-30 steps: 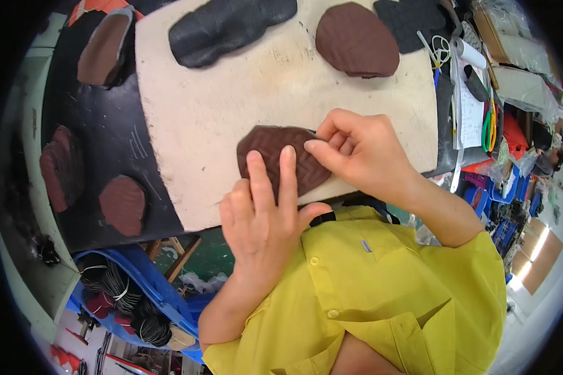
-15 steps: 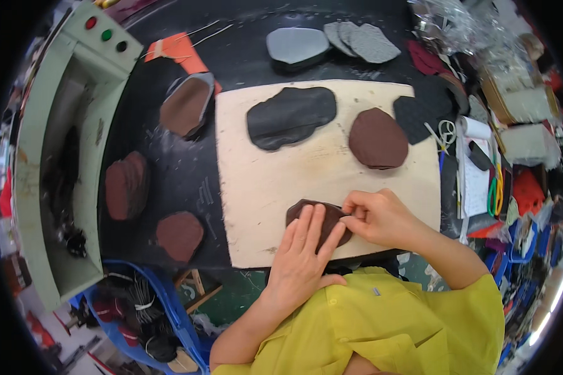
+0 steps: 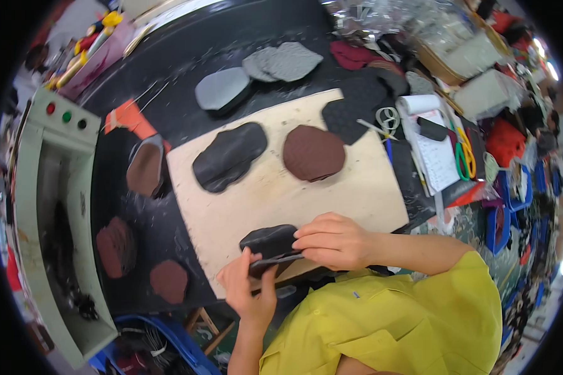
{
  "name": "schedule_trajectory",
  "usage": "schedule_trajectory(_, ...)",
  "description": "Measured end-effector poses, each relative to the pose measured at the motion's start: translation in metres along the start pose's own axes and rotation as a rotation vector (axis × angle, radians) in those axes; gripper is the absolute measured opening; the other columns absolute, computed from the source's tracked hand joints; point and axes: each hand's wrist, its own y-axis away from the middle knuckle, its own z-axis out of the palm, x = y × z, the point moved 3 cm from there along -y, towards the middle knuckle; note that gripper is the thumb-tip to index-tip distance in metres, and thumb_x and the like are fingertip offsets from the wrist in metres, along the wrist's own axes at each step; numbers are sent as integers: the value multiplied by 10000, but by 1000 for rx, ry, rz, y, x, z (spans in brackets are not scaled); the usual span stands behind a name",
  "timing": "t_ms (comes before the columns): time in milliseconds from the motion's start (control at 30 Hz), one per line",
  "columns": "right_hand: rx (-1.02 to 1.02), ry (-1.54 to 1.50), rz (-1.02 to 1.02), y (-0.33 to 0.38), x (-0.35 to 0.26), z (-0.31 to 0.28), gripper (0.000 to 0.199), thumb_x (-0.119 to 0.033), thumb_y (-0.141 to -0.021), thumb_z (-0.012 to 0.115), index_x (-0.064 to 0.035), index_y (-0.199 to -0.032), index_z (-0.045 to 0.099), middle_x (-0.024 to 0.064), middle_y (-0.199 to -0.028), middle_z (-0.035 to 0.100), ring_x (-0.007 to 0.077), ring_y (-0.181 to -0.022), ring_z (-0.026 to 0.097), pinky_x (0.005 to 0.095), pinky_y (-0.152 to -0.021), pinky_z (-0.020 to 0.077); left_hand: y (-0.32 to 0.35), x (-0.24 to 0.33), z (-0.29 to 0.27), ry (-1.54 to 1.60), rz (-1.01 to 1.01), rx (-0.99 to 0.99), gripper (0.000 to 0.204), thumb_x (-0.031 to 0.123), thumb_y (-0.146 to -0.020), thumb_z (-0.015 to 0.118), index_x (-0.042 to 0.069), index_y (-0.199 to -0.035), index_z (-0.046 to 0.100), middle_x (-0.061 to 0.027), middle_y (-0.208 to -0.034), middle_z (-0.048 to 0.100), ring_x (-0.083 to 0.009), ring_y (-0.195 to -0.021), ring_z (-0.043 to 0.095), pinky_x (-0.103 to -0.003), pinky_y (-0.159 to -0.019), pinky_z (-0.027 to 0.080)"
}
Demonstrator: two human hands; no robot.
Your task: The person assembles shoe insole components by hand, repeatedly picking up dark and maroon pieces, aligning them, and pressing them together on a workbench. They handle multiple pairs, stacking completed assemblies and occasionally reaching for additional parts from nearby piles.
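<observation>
Lifted off the board (image 3: 363, 194) since before, the dark piece (image 3: 270, 245) sits pinched by both hands' (image 3: 294, 262) grip.

The dark piece (image 3: 270, 241) looks like matt, slightly shiny leather; the pale board (image 3: 275, 200) is scuffed bare wood, and the brown round piece (image 3: 313, 152) has a textured grain.

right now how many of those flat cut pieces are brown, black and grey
Brown pieces: 4
Black pieces: 3, counting the one held by the left hand and right hand
Grey pieces: 3
Total: 10
</observation>
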Motion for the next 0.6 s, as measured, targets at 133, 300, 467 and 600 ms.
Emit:
schedule_trajectory(133, -24, -353, 339, 1, 7, 2, 373, -82, -764, 732, -20, -1109, 604, 109, -1009, 671, 301, -932, 670, 387, -776, 539, 4, 0, 7, 180, -98, 38, 322, -90, -777, 733, -30, -1083, 651, -109, -933, 689, -178, -843, 624, -275, -771, 480)
schedule_trajectory(300, -278, -563, 556, -22, 25, 7, 369, -169, -780, 761, -38, -1106, 648, 160, -962, 701, 340, -848, 685, 399, -746, 536, -1, 9, 7, 187, -74, 4, 193, -98, -783, 729, -27, -942, 647, -105, -857, 700, -174, -777, 633, -276, -726, 488)
schedule_trajectory(467, -527, -524, 609, -35, 26, 12, 648, -214, -704, 848, -56, -1280, 597, 142, -1165, 691, 263, -1056, 683, 340, -904, 540, 5, 1, -28, 251, -149, 135, 145, -108, -771, 727, -39, -886, 671, -136, -828, 708, -197, -776, 669, -288, -714, 521)
schedule_trajectory(600, -567, -724, 820, -37, 23, 7, 964, -160, -589, 939, -44, -1419, 464, 168, -1262, 643, 237, -1205, 602, 378, -1043, 462, 2, 11, -50, 193, -7, 59, 296, -100, -654, 755, 5, -928, 720, -124, -836, 716, -270, -740, 688, -328, -689, 525)
